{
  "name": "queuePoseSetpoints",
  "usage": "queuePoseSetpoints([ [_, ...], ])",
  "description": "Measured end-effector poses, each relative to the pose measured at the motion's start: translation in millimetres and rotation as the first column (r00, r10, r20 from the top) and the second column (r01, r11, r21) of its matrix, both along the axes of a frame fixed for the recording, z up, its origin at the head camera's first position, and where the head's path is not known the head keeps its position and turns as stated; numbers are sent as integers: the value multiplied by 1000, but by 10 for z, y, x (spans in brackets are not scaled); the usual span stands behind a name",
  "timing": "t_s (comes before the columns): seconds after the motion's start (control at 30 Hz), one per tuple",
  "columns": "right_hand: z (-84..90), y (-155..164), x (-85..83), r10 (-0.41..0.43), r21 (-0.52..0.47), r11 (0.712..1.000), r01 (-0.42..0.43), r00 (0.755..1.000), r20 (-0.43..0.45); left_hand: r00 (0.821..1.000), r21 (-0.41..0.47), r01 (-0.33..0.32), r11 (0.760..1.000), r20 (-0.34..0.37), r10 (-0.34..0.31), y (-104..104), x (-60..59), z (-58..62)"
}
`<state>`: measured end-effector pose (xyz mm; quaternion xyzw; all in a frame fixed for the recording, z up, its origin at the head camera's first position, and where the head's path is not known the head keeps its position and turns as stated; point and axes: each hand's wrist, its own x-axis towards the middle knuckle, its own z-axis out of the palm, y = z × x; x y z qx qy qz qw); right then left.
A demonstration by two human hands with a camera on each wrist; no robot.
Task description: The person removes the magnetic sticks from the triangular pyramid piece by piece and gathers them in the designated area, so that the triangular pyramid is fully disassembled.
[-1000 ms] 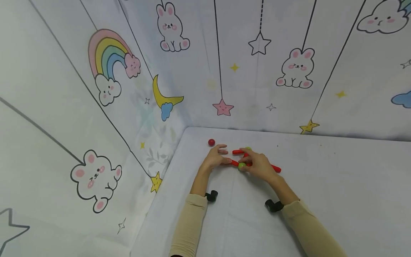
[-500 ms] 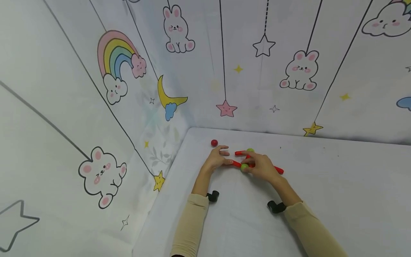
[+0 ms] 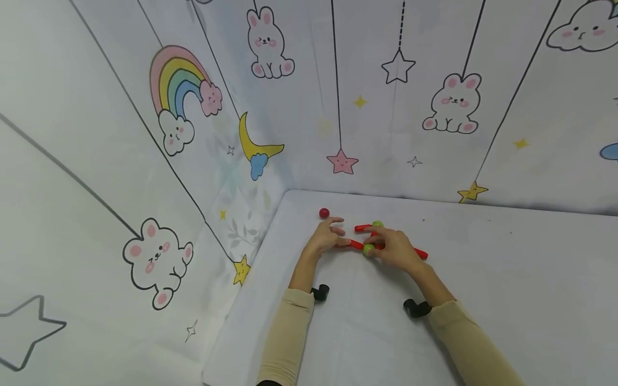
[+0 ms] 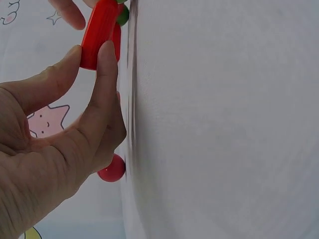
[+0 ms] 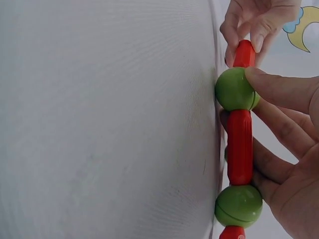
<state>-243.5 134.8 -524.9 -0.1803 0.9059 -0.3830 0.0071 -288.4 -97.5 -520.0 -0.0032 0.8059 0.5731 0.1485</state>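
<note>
My left hand (image 3: 325, 237) pinches the end of a red rod (image 4: 97, 37) between thumb and finger. The rod's other end meets a green ball (image 5: 234, 89), which my right hand (image 3: 396, 251) grips with its thumb on top. In the right wrist view a second red rod (image 5: 239, 149) runs from that ball to another green ball (image 5: 238, 206), and a further red rod (image 5: 233, 233) follows it, forming a straight chain. The right fingers lie behind the middle rod and hide part of the pieces beyond.
A loose red ball (image 3: 324, 213) lies on the white table (image 3: 483, 279), beyond my left hand. Behind the right fingers are another red rod (image 3: 362, 228) and a green ball (image 3: 377, 224). A printed cloth wall (image 3: 376, 134) borders the table's back and left.
The head view has shifted slightly, so the whole scene sits a little farther right. Both hands keep their grips on the red rod and the green ball.
</note>
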Motion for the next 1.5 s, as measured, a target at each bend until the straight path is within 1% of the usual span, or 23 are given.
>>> queuePoseSetpoints([
  [0.27,-16,-12,-14,8,-12,1000,-8,1000,-2,999,-44,-41,998,3,41,2,6,-3],
  [0.4,-17,-2,-10,7,-22,1000,-7,1000,0,999,-35,-41,999,14,41,3,-2,-6],
  [0.5,-18,11,-17,21,-10,1000,-21,1000,-13,999,-20,-38,999,14,38,-23,-14,-11],
  [0.6,-15,18,-22,24,5,1000,-24,1000,-4,998,7,-62,998,2,61,-146,-29,-12],
  [0.73,2,51,-21,-5,13,1000,5,1000,28,994,47,-110,993,-8,110,-391,-69,14],
  [0.9,27,70,-26,-16,24,1000,15,999,36,992,62,-126,990,2,126,-606,-117,49],
  [1.13,53,58,-8,-10,20,1000,9,999,40,983,66,-182,981,13,181,-725,-172,53],
  [1.3,42,57,-4,-11,17,1000,10,999,37,972,28,-233,972,-14,234,-759,-221,60],
  [1.5,20,68,-13,-7,13,1000,6,1000,26,969,-1,-245,970,-32,245,-826,-282,51],
])
